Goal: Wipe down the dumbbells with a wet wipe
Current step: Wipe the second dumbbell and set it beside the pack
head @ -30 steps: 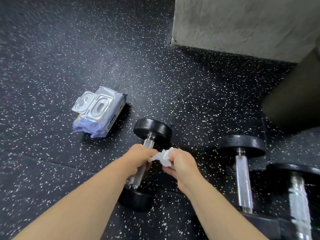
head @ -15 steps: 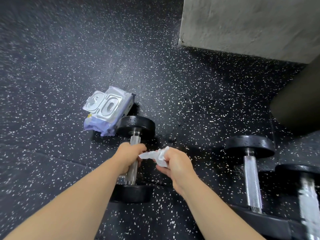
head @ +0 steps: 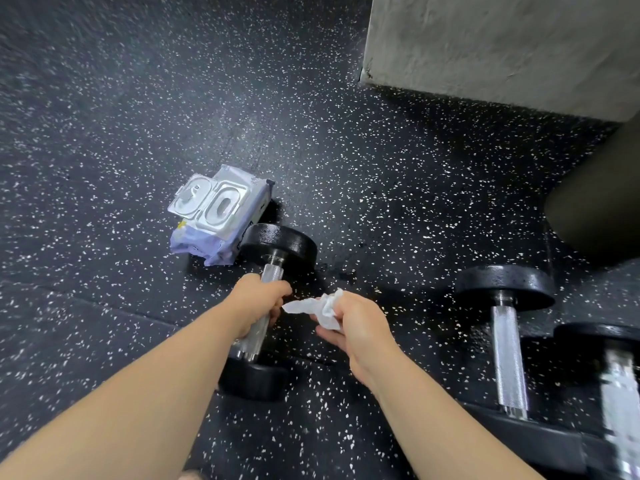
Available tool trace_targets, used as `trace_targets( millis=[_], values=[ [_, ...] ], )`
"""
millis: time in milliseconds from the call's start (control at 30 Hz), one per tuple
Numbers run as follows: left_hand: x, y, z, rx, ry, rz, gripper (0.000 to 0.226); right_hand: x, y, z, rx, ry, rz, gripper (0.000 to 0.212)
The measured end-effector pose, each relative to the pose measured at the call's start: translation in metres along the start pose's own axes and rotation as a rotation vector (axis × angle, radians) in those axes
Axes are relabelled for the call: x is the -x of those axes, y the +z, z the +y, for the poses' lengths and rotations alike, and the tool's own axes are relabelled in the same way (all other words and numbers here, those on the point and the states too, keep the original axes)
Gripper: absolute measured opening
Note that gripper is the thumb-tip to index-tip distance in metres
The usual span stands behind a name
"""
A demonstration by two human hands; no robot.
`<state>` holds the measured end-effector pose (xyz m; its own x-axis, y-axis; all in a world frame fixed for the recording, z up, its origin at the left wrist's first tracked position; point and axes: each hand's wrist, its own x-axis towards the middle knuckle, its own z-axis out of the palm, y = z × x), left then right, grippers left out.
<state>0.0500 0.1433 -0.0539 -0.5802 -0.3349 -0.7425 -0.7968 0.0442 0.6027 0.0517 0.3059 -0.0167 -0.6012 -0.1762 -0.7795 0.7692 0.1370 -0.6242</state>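
A black dumbbell (head: 277, 247) with a chrome handle sits in the middle of the speckled floor, its far head touching the wipe pack. My left hand (head: 258, 303) grips its handle. Just to the right, my right hand (head: 353, 323) holds a crumpled white wet wipe (head: 318, 306), a short gap away from the handle. Two more dumbbells lie at the right: one (head: 505, 327) with its far head up, another (head: 620, 393) blurred at the frame's edge.
A pack of wet wipes (head: 218, 213) with its lid flipped open lies left of the held dumbbell. A grey concrete block (head: 502, 46) fills the upper right, and a dark rounded shape (head: 599, 199) stands at the right edge.
My left hand has carried the dumbbell leftward, toward the wipe pack, so its far head now touches the pack. My right hand with the wipe has drawn slightly away from the handle.
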Motion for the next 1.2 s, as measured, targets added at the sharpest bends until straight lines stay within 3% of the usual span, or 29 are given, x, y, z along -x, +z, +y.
trace_targets(
  millis=[67,267,367,467,667,833,967,1067,1133,1200],
  values=[
    [0.002,-0.001,0.004,-0.11,0.05,0.054,0.025,0.005,-0.008,-0.006,0.02,-0.028,0.005,0.03],
    [0.029,0.004,0.031,-0.755,0.132,0.184,0.078,0.035,-0.062,-0.033,0.12,-0.138,0.073,0.017],
    [0.049,0.016,0.041,-0.877,0.136,0.186,0.079,0.052,-0.101,-0.042,0.17,-0.19,0.165,0.023],
    [0.07,0.031,0.056,-0.991,0.18,0.191,0.058,0.065,-0.138,-0.045,0.214,-0.235,0.246,0.027],
    [0.109,0.075,0.075,-0.94,0.351,0.063,0.051,0.071,-0.206,-0.034,0.422,-0.275,0.374,0.02],
    [0.128,0.146,0.055,-0.57,0.316,-0.359,0.051,0.061,-0.242,-0.008,0.68,-0.213,0.559,0.031],
    [0.127,0.197,0.034,-0.473,0.264,-0.536,0.05,0.041,-0.242,0.006,0.791,-0.196,0.634,0.027],
    [0.117,0.216,0.027,-0.42,0.229,-0.548,0.048,0.021,-0.226,0.004,0.726,-0.317,0.634,0.037],
    [0.108,0.221,0.021,-0.396,0.196,-0.538,0.055,0.01,-0.217,0.004,0.58,-0.324,0.594,0.042],
    [0.102,0.226,0.012,-0.379,0.16,-0.546,0.046,0.0,-0.215,0.007,0.452,-0.29,0.59,0.047]
  ],
)
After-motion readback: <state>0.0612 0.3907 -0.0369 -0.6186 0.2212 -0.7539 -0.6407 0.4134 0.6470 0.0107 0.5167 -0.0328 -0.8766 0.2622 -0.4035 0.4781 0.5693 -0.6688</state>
